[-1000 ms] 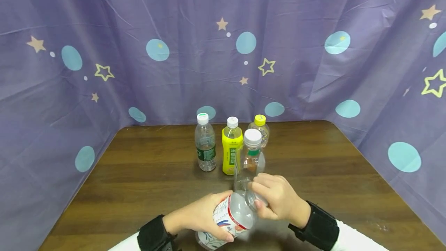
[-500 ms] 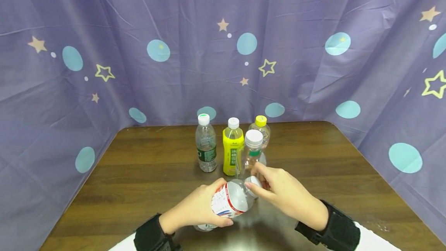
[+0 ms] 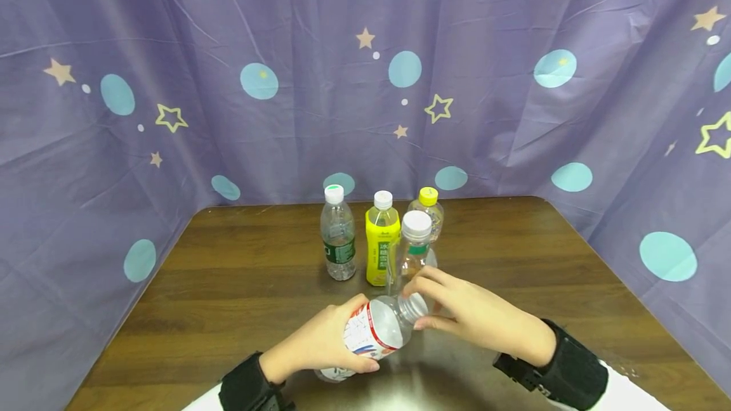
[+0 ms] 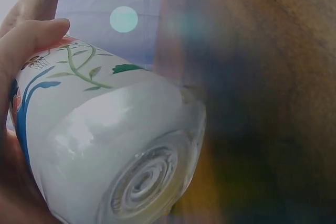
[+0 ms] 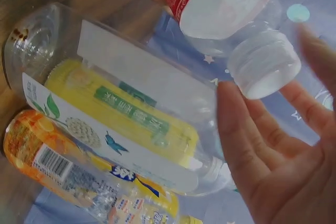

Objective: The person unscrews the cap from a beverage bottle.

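My left hand (image 3: 356, 335) grips a clear plastic bottle (image 3: 374, 332) with a white and red label, tilted on its side above the table, neck pointing right. The left wrist view shows its base (image 4: 142, 182) and flower-printed label close up. My right hand (image 3: 425, 303) is at the bottle's white cap (image 3: 415, 305). In the right wrist view its fingers (image 5: 247, 145) are spread around the cap (image 5: 265, 69) with a small gap, holding nothing.
Several bottles stand upright behind my hands: a clear one with a green label (image 3: 337, 243), a yellow one (image 3: 382, 249), a yellow-capped one (image 3: 428, 208) and a white-capped one (image 3: 414, 246). The wooden table (image 3: 240, 284) is ringed by a purple curtain (image 3: 285, 81).
The held bottle has moved up and away from me. My right hand has let go of the bottle's neck and now hovers with spread fingers at the cap.
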`<state>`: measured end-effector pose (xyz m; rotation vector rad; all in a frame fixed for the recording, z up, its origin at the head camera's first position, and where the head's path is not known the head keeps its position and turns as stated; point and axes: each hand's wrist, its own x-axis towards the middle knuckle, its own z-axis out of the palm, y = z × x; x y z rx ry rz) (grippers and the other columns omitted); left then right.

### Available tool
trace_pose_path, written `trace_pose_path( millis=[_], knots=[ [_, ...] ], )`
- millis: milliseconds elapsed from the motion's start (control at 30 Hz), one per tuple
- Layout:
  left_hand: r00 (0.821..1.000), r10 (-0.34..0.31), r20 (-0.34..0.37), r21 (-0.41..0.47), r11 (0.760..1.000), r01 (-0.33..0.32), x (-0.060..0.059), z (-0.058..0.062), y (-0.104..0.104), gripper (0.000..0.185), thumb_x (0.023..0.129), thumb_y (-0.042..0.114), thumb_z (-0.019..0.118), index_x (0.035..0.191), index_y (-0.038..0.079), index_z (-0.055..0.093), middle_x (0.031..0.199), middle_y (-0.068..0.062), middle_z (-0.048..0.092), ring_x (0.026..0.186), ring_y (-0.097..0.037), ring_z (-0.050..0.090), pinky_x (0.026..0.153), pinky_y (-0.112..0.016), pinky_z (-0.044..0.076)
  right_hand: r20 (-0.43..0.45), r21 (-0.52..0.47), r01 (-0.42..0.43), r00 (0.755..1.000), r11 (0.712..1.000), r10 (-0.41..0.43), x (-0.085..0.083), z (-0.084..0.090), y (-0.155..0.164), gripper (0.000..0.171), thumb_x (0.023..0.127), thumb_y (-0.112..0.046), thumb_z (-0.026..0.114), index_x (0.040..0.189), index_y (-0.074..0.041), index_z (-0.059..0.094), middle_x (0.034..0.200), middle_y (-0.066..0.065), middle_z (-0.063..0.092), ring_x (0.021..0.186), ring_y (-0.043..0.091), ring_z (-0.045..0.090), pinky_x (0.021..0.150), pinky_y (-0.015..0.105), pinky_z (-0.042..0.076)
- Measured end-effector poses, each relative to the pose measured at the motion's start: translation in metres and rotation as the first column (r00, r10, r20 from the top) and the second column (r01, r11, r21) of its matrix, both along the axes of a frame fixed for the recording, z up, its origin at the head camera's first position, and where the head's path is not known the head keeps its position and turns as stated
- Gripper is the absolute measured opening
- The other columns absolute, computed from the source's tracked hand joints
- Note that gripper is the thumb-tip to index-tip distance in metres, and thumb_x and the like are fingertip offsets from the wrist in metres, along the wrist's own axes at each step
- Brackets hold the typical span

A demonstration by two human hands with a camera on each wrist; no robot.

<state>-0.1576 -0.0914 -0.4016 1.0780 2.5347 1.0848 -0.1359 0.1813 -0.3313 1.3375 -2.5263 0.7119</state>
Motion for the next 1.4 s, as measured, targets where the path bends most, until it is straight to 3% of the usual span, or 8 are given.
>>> trace_pose_path(
  millis=[267, 433, 633, 767, 900, 1033, 1267, 1400],
  knots=[
    [1.000, -0.004, -0.014, -0.004, 1.000, 0.004, 0.002, 0.004, 0.002, 0.062, 0.065, 0.045, 0.085, 0.111, 0.024, 0.049, 0.084, 0.017, 0.060, 0.068, 0.004, 0.056, 0.059, -0.017, 0.047, 0.077, -0.089, 0.138, 0.988, 0.986, -0.131, 0.005, 0.005, -0.003, 0.020, 0.090, -0.033, 0.066, 0.107, -0.025, 0.060, 0.104, -0.015, 0.058, 0.084, -0.001, 0.056, 0.069, 0.020, 0.049],
    [1.000, 0.003, -0.027, -0.017, 1.000, -0.003, 0.003, 0.006, 0.003, 0.062, 0.065, 0.045, 0.084, 0.111, 0.025, 0.049, 0.084, 0.017, 0.059, 0.067, 0.004, 0.056, 0.059, -0.017, 0.047, 0.222, -0.033, 0.275, 0.939, 0.961, -0.262, 0.007, 0.010, -0.004, 0.031, 0.088, -0.047, 0.065, 0.105, -0.021, 0.058, 0.089, -0.014, 0.062, 0.076, -0.001, 0.057, 0.063, 0.021, 0.049],
    [0.999, 0.000, -0.037, -0.020, 1.000, -0.001, 0.004, 0.005, 0.003, 0.061, 0.066, 0.046, 0.084, 0.111, 0.025, 0.049, 0.084, 0.017, 0.059, 0.068, 0.004, 0.056, 0.060, -0.017, 0.047, 0.302, 0.029, 0.301, 0.906, 0.953, -0.296, 0.008, 0.011, -0.002, 0.031, 0.088, -0.050, 0.063, 0.093, -0.020, 0.057, 0.068, -0.017, 0.055, 0.059, -0.003, 0.050, 0.053, 0.020, 0.044],
    [0.999, 0.001, -0.045, -0.033, 0.999, -0.002, 0.003, 0.004, 0.004, 0.063, 0.065, 0.046, 0.084, 0.112, 0.024, 0.049, 0.084, 0.017, 0.059, 0.068, 0.004, 0.056, 0.060, -0.017, 0.047, 0.276, -0.003, 0.239, 0.933, 0.971, -0.229, 0.006, 0.009, 0.000, 0.026, 0.088, -0.044, 0.066, 0.093, -0.021, 0.056, 0.073, -0.017, 0.057, 0.063, -0.004, 0.052, 0.056, 0.020, 0.046],
    [0.999, 0.012, -0.047, -0.049, 0.999, -0.015, 0.001, 0.003, 0.004, 0.063, 0.064, 0.044, 0.085, 0.112, 0.023, 0.049, 0.084, 0.017, 0.059, 0.068, 0.004, 0.055, 0.060, -0.017, 0.046, 0.168, -0.081, 0.064, 0.984, 0.995, -0.049, 0.003, 0.007, 0.003, 0.029, 0.081, -0.020, 0.076, 0.104, -0.016, 0.059, 0.094, -0.008, 0.061, 0.080, 0.002, 0.059, 0.065, 0.018, 0.052],
    [0.999, 0.016, -0.044, -0.048, 0.999, -0.018, -0.001, 0.001, 0.003, 0.063, 0.064, 0.043, 0.085, 0.111, 0.023, 0.049, 0.084, 0.017, 0.059, 0.068, 0.004, 0.055, 0.060, -0.017, 0.046, 0.134, -0.149, -0.039, 0.989, 0.988, 0.060, 0.001, 0.005, 0.003, 0.040, 0.074, -0.006, 0.080, 0.109, -0.011, 0.060, 0.104, 0.000, 0.058, 0.089, 0.008, 0.061, 0.069, 0.016, 0.054],
    [0.998, 0.007, -0.061, -0.031, 0.999, -0.009, -0.001, 0.001, 0.003, 0.063, 0.064, 0.044, 0.085, 0.111, 0.023, 0.049, 0.084, 0.017, 0.059, 0.068, 0.004, 0.056, 0.060, -0.016, 0.046, 0.145, -0.179, 0.083, 0.988, 0.980, -0.057, 0.001, 0.004, 0.001, 0.021, 0.085, -0.027, 0.072, 0.103, -0.020, 0.064, 0.099, -0.009, 0.063, 0.083, 0.001, 0.060, 0.068, 0.022, 0.051],
    [0.998, 0.006, -0.064, -0.039, 0.999, -0.008, -0.001, 0.003, 0.004, 0.063, 0.064, 0.045, 0.085, 0.111, 0.023, 0.049, 0.085, 0.017, 0.059, 0.068, 0.004, 0.056, 0.060, -0.016, 0.046, 0.242, -0.104, 0.189, 0.957, 0.976, -0.159, 0.002, 0.011, 0.000, 0.031, 0.085, -0.035, 0.071, 0.107, -0.017, 0.060, 0.095, -0.008, 0.065, 0.080, 0.001, 0.060, 0.067, 0.025, 0.051]
  ],
)
